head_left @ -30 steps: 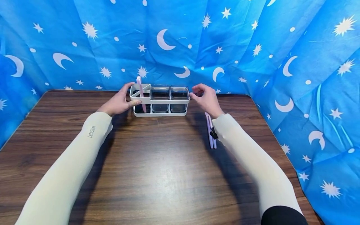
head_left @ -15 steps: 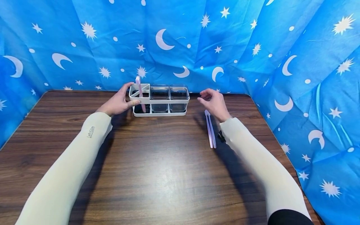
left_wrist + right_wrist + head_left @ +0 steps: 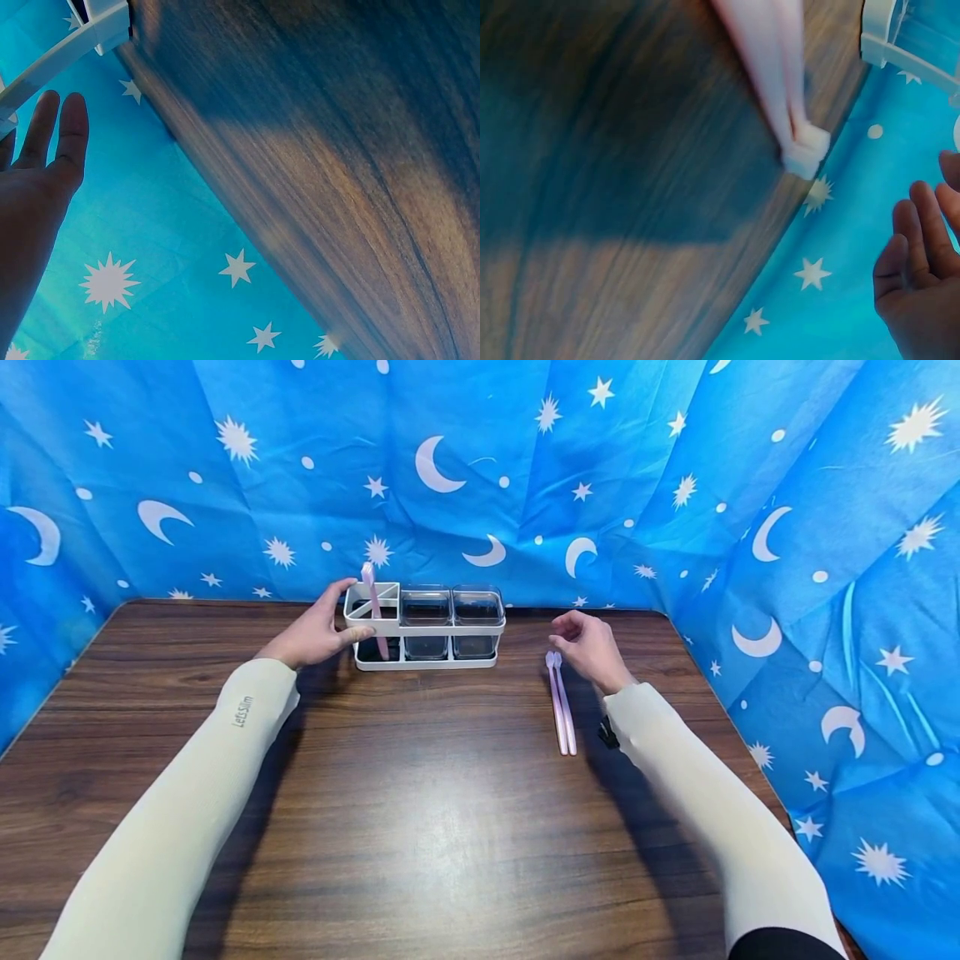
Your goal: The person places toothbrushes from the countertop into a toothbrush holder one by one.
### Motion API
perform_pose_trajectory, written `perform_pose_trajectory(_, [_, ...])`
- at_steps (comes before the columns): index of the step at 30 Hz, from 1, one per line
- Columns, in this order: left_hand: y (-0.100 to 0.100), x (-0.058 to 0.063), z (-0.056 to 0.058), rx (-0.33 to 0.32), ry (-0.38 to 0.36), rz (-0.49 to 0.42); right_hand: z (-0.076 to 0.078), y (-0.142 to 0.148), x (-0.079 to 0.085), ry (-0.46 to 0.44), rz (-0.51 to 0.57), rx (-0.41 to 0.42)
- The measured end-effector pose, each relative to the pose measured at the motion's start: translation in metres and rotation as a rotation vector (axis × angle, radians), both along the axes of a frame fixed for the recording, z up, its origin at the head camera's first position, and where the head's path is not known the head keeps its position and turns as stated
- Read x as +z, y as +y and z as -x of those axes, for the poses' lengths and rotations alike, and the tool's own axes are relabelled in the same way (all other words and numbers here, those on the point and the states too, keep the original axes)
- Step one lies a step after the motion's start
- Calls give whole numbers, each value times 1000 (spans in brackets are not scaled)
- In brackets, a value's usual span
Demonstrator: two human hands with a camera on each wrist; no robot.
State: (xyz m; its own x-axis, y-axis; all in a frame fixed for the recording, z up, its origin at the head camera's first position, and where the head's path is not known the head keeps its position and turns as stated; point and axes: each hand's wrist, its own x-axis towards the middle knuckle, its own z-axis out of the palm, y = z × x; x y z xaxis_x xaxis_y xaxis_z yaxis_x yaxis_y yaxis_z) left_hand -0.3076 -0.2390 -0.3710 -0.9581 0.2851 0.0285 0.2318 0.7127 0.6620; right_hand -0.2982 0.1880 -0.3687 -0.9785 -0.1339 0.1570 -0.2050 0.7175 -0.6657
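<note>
shifted rightward, the bare right hand (image 3: 591,647), loosely curled and empty, hung near two slender pink plastic toothbrushes (image 3: 565,703), heads toward it.

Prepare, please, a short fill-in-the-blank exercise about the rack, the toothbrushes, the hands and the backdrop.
The left hand holds the white rack, in which exactly ____ toothbrush leans.
Exactly ____ more toothbrushes lie on the table.
The right hand holds ____.
The backdrop behind the table is mainly ____.

Missing words: one; two; nothing; blue.
</note>
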Motion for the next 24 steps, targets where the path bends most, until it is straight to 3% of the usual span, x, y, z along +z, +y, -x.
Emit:
perform_pose_trajectory(12, [1,1,1,-11,15,1,-4,22,-22,-196,-80,1])
perform_pose_trajectory(19, [1,2,0,-16,16,-6,-8,22,-30,-261,-100,25])
perform_pose_trajectory(24, [1,1,0,-13,17,1,-8,22,-34,-250,-125,29])
